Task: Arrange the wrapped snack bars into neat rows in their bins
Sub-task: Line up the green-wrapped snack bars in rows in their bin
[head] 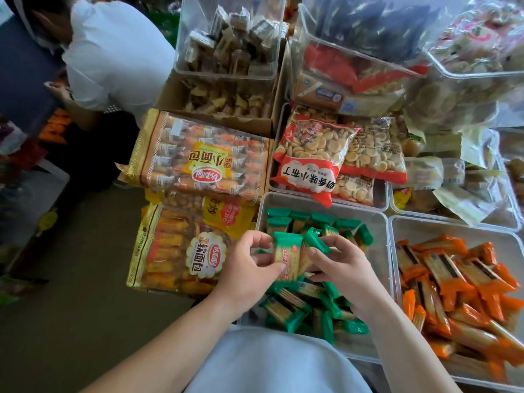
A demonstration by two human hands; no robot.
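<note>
head view: left hand (249, 265) pinches an upright green bar (286, 255); right hand (344, 272) curls round a second green bar (315, 240), over the clear bin (326, 200) (others jumbled below). best to square both ends, then lay them flat.

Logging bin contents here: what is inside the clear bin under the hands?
The clear bin holds green-wrapped snack bars: a row along the far wall, a loose pile nearer. The left hand and right hand each grip one, covering the middle.

Bread packs (198, 163) at left, red biscuit bags (309, 154) centre, white-shirted person (119, 52) top left
</note>
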